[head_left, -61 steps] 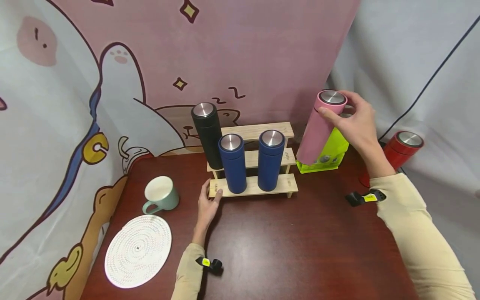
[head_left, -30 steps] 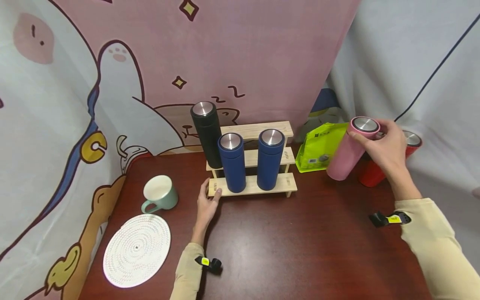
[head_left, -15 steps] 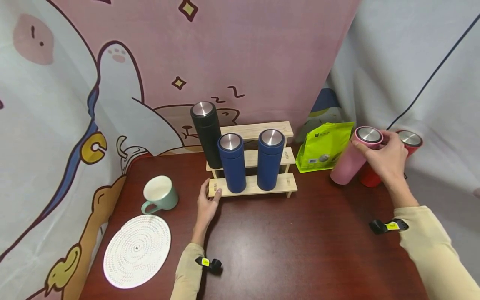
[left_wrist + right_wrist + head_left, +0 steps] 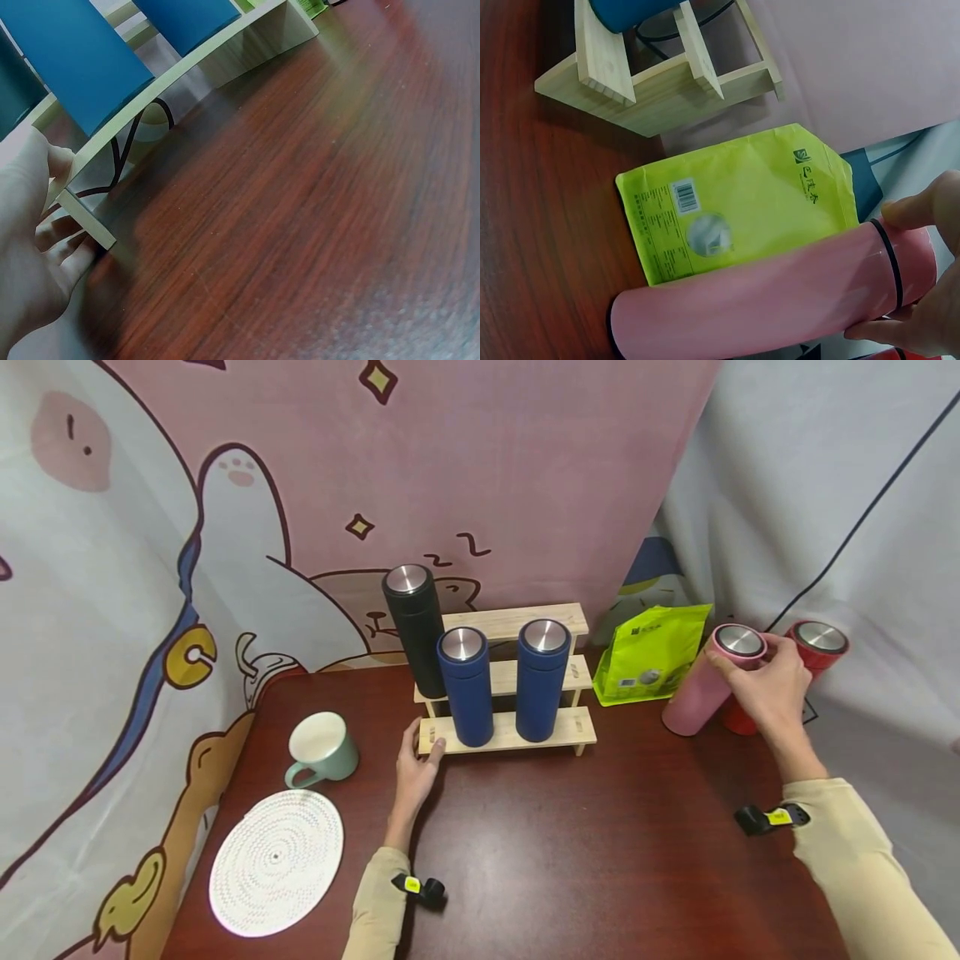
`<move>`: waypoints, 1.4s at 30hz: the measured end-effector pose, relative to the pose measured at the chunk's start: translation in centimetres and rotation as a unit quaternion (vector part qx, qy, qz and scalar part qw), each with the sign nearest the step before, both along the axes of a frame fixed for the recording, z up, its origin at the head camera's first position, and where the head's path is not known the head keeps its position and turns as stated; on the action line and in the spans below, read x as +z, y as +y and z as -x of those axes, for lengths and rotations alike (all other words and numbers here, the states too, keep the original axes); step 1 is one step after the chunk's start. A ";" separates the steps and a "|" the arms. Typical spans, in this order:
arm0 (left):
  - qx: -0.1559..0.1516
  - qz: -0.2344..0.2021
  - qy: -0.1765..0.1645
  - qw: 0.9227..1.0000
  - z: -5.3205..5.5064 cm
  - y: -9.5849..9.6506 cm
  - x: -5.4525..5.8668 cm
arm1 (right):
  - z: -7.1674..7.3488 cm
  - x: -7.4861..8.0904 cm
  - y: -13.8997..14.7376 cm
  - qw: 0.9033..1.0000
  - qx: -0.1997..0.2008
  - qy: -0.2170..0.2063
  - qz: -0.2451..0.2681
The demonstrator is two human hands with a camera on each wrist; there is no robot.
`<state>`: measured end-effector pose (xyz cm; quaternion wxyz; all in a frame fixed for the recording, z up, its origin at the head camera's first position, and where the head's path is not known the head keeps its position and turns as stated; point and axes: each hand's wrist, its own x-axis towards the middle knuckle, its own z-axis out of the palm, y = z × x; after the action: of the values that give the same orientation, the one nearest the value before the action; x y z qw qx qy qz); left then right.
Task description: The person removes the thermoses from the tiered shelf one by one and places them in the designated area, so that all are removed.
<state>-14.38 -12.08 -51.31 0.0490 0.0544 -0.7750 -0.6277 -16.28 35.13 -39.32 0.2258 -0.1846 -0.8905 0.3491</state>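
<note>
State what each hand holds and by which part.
Right hand: pink flask, near its top. Left hand: wooden rack, by its bottom step's left end.

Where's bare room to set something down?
Bare table before the rack, between left sleeve and right sleeve; the top shelf right of black bottle looks bare. Crowded: back right, where right hand holds pink bottle by green pouch and red bottle.

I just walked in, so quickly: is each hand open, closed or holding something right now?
Left hand: holding the wooden rack by one end.
Right hand: holding the pink bottle near its top.
</note>
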 end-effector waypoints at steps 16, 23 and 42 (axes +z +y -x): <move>0.014 -0.008 0.024 1.000 1.9 -0.6 -4.6 | 0.2 2.2 -0.7 1.000 0.003 -0.003 -0.004; 0.018 -0.003 0.021 1.000 1.8 -0.6 -4.6 | 1.1 4.9 -2.1 0.999 0.029 0.024 0.013; 0.016 -0.004 0.024 1.000 1.9 -0.6 -4.6 | 3.6 10.5 -10.0 0.991 0.115 0.061 0.028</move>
<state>-16.28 -12.69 -55.91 0.0773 0.0517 -0.7700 -0.6312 -19.88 25.17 -28.83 0.2324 -0.0657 -0.8803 0.4083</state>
